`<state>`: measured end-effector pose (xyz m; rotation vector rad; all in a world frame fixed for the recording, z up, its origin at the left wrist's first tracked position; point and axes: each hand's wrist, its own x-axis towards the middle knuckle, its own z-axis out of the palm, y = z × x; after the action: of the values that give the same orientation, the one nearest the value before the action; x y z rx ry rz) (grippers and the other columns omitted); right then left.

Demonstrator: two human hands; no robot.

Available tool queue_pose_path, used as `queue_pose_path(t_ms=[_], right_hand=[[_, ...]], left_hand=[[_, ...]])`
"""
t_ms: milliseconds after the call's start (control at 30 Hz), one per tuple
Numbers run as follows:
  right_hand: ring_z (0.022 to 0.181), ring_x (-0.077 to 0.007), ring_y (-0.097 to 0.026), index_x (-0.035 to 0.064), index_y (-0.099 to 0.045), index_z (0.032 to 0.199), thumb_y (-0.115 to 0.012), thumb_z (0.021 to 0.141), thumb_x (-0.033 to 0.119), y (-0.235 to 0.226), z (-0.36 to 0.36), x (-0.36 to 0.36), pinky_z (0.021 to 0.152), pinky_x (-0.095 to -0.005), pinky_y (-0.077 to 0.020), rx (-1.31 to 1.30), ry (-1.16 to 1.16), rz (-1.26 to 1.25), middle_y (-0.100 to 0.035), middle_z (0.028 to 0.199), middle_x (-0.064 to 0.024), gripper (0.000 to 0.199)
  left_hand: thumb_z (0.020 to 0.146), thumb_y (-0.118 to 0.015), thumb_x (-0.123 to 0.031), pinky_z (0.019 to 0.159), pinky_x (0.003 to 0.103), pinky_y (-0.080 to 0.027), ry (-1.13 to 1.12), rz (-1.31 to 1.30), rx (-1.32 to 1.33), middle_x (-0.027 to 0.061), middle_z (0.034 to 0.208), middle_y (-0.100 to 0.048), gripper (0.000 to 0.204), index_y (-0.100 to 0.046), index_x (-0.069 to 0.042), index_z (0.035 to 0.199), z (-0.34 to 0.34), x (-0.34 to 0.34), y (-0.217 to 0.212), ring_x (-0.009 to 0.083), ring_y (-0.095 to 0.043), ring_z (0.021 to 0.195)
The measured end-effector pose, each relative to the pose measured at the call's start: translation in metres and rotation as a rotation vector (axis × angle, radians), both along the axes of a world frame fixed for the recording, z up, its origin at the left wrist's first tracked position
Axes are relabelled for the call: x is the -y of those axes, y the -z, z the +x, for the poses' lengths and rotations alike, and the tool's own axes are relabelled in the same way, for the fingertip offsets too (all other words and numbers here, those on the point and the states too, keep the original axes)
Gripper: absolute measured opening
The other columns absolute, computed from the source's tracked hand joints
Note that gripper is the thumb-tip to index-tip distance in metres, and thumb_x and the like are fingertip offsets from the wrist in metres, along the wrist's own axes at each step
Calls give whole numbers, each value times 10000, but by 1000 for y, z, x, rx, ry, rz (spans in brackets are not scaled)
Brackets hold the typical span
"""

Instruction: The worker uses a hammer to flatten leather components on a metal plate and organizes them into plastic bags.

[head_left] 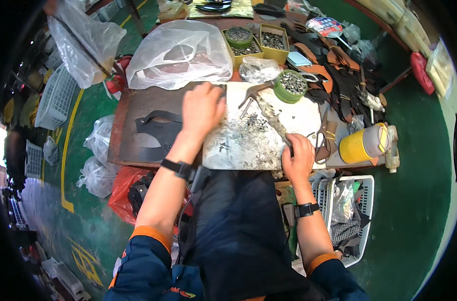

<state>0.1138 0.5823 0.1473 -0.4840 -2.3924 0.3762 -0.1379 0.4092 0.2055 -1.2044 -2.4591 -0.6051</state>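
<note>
My left hand [202, 110] reaches over the seam between a dark board and a worn white board [223, 145], fingers forward and somewhat apart, with nothing visible in them. Beside it on the dark board lies a black cut leather piece [160, 128], partly covered by my hand and forearm. At the right of the white board, my right hand [299, 158] is closed around the handle end of a hammer [272, 118]. The hammer lies slanted, its head at the far side. Left of its handle rests a small metal pin-like tool [247, 107].
A green tub of small metal parts [290, 86] stands by the hammer head. Beyond are boxes of similar parts [273, 40] and a clear plastic bag [180, 55]. Leather scraps [341, 57] and a yellow container [356, 146] lie right. A white basket [367, 200] stands below.
</note>
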Motion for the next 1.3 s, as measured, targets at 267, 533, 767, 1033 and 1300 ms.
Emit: queue_pose_path(t_ms=[267,533,767,1033,1300], right_hand=[[1126,-340,-582,63,-629,1167,-626,819,113,10,-2,4,970,-450,-425,-25,-41,32,-633,1178,-138,352],[1120,-351,-594,11,-630,1214,-585,850,64,17,-2,-7,972,-416,-458,27,-42,26,-635,1193,-173,371],[1101,-324,-597,6,-614,1251,-575,882,87,20,-2,-1,948,-383,-457,71,-47,-14,-626,1210,-165,379],[1088,-325,-604,-13,-580,1297,-576,903,130,25,-6,-2,946,-373,-454,101,-10,30,-624,1228,-175,419],[1173,-304,-563,-26,-554,1327,-574,914,124,25,-6,2,1028,-385,-407,134,16,-3,-600,1273,-186,440]], left_hand=[[775,-625,-158,990,466,-457,-334,-194,196,191,1019,-671,317,-693,-50,1065,-28,223,35,347,-626,1077],[886,-637,-126,645,265,-447,-869,863,781,12,834,-652,201,-675,-48,1067,72,409,80,106,-573,713],[926,-605,-91,711,237,-442,-816,1594,909,1,913,-636,109,-630,-66,1030,121,480,202,100,-568,784],[882,-645,-163,626,263,-471,-1236,1013,1113,3,926,-622,546,-502,-63,1400,153,484,344,140,-587,731],[877,-578,-145,764,354,-540,-948,520,1141,125,907,-720,208,-702,-33,999,210,467,368,235,-703,836]])
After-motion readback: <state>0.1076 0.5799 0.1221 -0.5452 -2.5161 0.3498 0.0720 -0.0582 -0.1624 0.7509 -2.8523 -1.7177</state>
